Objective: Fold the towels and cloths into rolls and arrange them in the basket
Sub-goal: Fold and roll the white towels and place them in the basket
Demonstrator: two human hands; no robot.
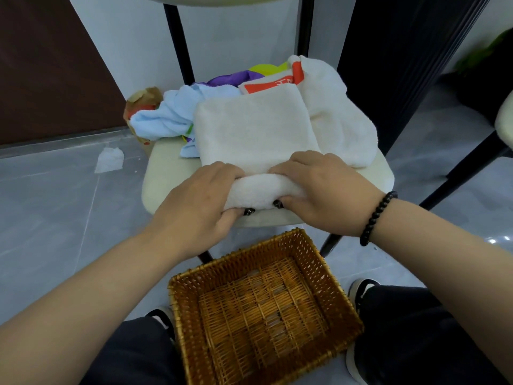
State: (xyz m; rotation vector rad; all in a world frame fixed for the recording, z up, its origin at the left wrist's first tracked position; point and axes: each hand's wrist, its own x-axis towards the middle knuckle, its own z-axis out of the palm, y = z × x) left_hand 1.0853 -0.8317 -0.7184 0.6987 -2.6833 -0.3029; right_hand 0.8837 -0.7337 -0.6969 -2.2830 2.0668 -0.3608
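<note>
A white towel (255,129) lies folded flat on a cream chair seat (163,173), its near end rolled into a thick roll. My left hand (200,201) grips the left part of that roll, fingers over the top and thumb under it. My right hand (319,190) grips the right part the same way. A woven wicker basket (341,304) stands on the floor between my knees, below the hands, with nothing in it. Behind the towel lie a light blue cloth (169,115), a purple cloth (236,77), a yellow-green cloth (268,68) and a white cloth with orange print (330,101).
A brown paper bag (141,100) leans at the chair's back left. A crumpled white tissue (109,159) lies on the grey tiled floor. Black chair legs (177,43) rise behind the seat. Another chair's black legs (466,168) stand at the right.
</note>
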